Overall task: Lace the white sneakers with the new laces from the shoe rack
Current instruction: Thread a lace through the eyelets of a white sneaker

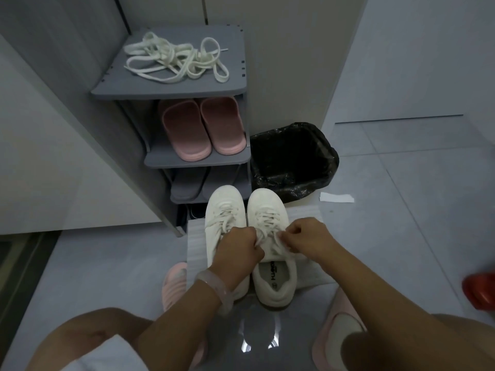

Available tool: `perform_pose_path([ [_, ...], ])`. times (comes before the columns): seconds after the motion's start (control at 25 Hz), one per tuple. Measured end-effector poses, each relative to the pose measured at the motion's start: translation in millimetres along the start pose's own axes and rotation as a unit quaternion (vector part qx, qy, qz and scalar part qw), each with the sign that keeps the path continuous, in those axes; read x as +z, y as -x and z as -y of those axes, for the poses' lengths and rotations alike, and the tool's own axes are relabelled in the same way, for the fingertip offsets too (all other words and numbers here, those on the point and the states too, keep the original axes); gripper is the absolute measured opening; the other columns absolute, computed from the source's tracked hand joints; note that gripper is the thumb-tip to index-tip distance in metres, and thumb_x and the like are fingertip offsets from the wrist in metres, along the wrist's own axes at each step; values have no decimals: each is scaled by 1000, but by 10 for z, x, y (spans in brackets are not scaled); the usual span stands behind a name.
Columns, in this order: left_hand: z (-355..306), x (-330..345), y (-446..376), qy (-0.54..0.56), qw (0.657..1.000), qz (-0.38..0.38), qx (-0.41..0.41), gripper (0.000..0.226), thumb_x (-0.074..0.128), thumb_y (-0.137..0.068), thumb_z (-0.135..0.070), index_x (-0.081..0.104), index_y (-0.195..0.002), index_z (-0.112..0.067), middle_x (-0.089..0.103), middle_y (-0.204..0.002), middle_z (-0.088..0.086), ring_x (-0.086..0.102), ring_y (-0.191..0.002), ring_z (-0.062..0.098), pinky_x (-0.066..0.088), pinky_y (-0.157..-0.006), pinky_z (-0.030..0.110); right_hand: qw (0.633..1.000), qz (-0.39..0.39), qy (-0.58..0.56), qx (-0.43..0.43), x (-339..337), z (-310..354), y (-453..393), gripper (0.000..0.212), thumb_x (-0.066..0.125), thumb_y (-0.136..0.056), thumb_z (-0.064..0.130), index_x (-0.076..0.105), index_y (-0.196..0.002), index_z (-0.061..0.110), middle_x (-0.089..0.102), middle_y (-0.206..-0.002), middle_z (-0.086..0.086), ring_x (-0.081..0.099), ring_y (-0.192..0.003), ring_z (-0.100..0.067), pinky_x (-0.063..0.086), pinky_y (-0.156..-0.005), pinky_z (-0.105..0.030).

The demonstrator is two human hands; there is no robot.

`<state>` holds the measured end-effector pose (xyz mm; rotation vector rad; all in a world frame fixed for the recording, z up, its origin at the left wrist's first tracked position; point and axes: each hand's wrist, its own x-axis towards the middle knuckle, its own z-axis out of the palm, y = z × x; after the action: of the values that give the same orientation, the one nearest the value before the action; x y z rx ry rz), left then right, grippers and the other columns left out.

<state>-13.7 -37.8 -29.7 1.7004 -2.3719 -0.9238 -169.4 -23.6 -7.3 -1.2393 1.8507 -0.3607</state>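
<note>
two white sneakers are set side by side on a pale ribbed mat (197, 236) on the grey floor, toes pointed at the shoe rack (171, 90). the left sneaker (224, 210) is partly covered by the left forearm; the right sneaker (270, 277) is seen from toe to heel, with printed lettering on its insole. both are already threaded with white laces over the tongue.

the left hand (238, 247) is curled, and a lace end of the right sneaker is pinched in it near the top eyelets. the right hand (308, 238) is likewise closed in a pinch on the other lace end (280, 241) of the same shoe. a pale translucent bangle (214, 286) is worn on the left wrist.

the new laces (175, 60) are left in a loose white tangle on the top shelf of the rack, well apart from both hands. a pair of pink slippers (201, 127) is kept on the shelf below, and grey slippers (187, 183) on the one under that. a bin lined with a black bag (292, 162) stands just beside the rack, and a strip of white paper (336, 197) lies on the floor near it.
</note>
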Motion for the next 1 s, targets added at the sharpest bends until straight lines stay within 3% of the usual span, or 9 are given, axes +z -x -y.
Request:
perform_pose_path([
  [0.16, 14, 1, 37, -12, 1000, 8, 16, 36, 54, -81, -8, 28, -58, -17, 35, -59, -4, 46, -68, 18, 28, -56, 27, 995, -6, 71, -64, 94, -88, 85, 28, 58, -88, 14, 44, -64, 16, 60, -83, -10, 62, -84, -29, 51, -77, -37],
  [0.28, -9, -2, 35, -21, 1000, 9, 11, 37, 54, -81, -9, 28, -57, -18, 35, -58, -5, 45, -68, 17, 27, -57, 26, 977, -182, 30, -107, -10, -70, 62, 17, 49, -90, 7, 52, -74, 10, 57, -76, -6, 56, -73, -22, 41, -61, -25],
  [0.36, -16, -7, 29, -24, 1000, 9, 5, 36, 54, -81, -10, 29, -57, -18, 35, -58, -5, 45, -68, 16, 26, -56, 25, 968, -235, -37, -79, -127, -95, -4, 14, 49, -90, 6, 54, -78, 10, 59, -77, -7, 60, -74, -25, 48, -65, -29],
  [0.48, -19, -6, 34, -20, 1000, 8, -4, 30, 55, -82, -12, 35, -60, -18, 44, -64, -2, 49, -71, 17, 31, -58, 25, 992, -100, -70, 10, -122, -120, 4, 25, 59, -89, 27, 61, -85, 2, 66, -86, -15, 66, -82, -31, 54, -81, -43],
  [0.56, -32, -12, 36, -3, 1000, 4, -9, 10, 56, -83, -12, 49, -75, -11, 57, -76, 7, 55, -77, 21, 40, -65, 28, 999, -6, -19, 27, 23, -134, 58, 32, 60, -88, 32, 61, -80, 1, 66, -84, -14, 65, -81, -30, 54, -78, -37],
  [0.64, -43, -14, 40, -4, 1000, 3, -3, 12, 54, -84, -12, 54, -92, -3, 63, -84, 13, 60, -81, 26, 46, -70, 33, 999, -13, 42, -15, 157, -132, 76, 28, 60, -88, 25, 49, -65, 13, 55, -71, 0, 56, -77, -22, 44, -62, -22],
  [0.72, -29, -1, 28, -16, 1000, 10, 14, 14, 51, -84, -11, 55, -93, -1, 62, -82, 14, 60, -81, 28, 47, -71, 36, 995, -74, 47, -55, 195, -107, 60, 31, 58, -88, 16, 42, -61, 16, 48, -67, 3, 49, -74, -18, 34, -57, -23],
  [0.88, -27, -9, 18, -8, 1000, 13, 16, 14, 52, -83, -8, 55, -94, 0, 57, -79, 11, 60, -81, 29, 45, -68, 34, 955, -269, -108, -69, -74, -51, -15, 12, 54, -89, 8, 65, -87, 5, 60, -81, -4, 52, -76, -16, 33, -64, -21],
  [1.0, -40, -9, 19, -24, 999, 12, 28, 12, 52, -85, -11, 54, -92, -1, 61, -83, 15, 60, -82, 29, 44, -69, 34, 993, -109, -50, 9, -16, -53, -21, 22, 58, -89, 24, 64, -74, 9, 59, -75, -7, 52, -71, -17, 38, -66, -24],
])
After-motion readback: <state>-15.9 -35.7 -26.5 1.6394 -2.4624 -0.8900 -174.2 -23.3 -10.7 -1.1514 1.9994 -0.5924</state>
